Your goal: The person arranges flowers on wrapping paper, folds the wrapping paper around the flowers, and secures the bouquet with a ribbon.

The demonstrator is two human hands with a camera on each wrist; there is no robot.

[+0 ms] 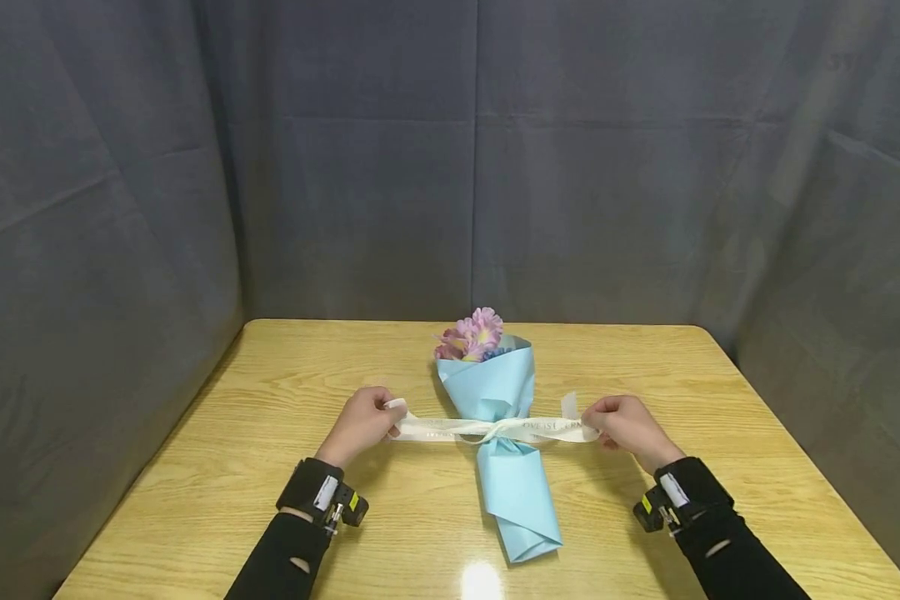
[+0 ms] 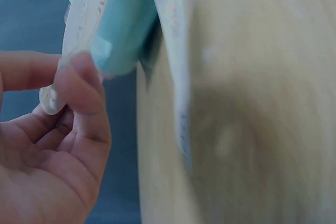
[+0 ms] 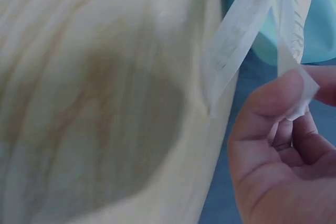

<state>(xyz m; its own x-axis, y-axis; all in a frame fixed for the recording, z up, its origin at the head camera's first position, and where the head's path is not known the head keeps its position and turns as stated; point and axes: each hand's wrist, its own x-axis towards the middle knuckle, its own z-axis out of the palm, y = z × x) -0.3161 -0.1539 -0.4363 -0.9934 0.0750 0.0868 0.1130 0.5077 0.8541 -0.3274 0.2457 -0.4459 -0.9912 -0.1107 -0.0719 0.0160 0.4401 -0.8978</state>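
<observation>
A bouquet wrapped in light blue paper [image 1: 521,496] lies upright down the middle of the table, with pink flowers [image 1: 482,329] and a little blue showing at its far end. Around its narrowed waist runs a cream printed ribbon [image 1: 546,428], crossed at the front and stretched out to both sides. On the left, my left hand [image 1: 363,423] pinches the ribbon between thumb and fingertips; a loose tail [image 2: 176,51] hangs beside it in the left wrist view. Opposite, my right hand [image 1: 630,427] pinches the other side, and another ribbon tail [image 3: 236,45] dangles near it.
Underneath is a light wood-grain table [image 1: 330,358] with rounded far corners. Grey cloth [image 1: 360,167] hangs behind it and along both sides. A bright light reflection shows on the near part of the tabletop.
</observation>
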